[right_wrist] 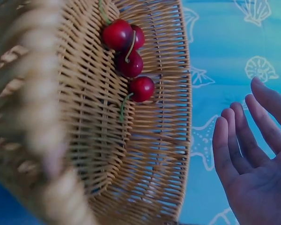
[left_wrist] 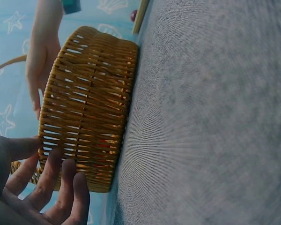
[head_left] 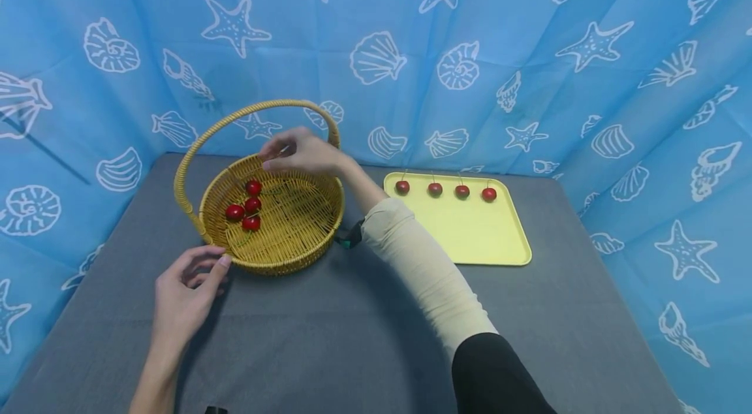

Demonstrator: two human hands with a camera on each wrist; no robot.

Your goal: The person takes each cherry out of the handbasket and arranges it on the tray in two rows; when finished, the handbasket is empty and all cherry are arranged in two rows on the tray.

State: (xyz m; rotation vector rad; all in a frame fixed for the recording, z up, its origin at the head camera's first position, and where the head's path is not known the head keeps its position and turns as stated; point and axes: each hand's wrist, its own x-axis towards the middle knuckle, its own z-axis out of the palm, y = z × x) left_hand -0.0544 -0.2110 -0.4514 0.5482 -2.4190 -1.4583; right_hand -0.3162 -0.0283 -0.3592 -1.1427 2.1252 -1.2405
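Observation:
A woven basket (head_left: 299, 264) with a tall arched handle stands on the left of the table. Several red cherries (head_left: 235, 212) lie together at the left inside it, some with green stems showing in the right wrist view. The left hand (head_left: 190, 290) holds the basket's front-left rim, thumb and fingers about the edge in the left wrist view. Over the back of the basket hovers the right hand (head_left: 302, 151), under the handle. In the right wrist view, its fingers (right_wrist: 243, 136) are relaxed and apart, holding nothing.
To the right of the basket, a yellow tray (head_left: 470, 231) carries several cherries (head_left: 435, 189) in a row along its far edge. Grey cloth (head_left: 329, 349) covers the table. A blue curtain (head_left: 399, 107) with white shells and starfish hangs behind and at both sides.

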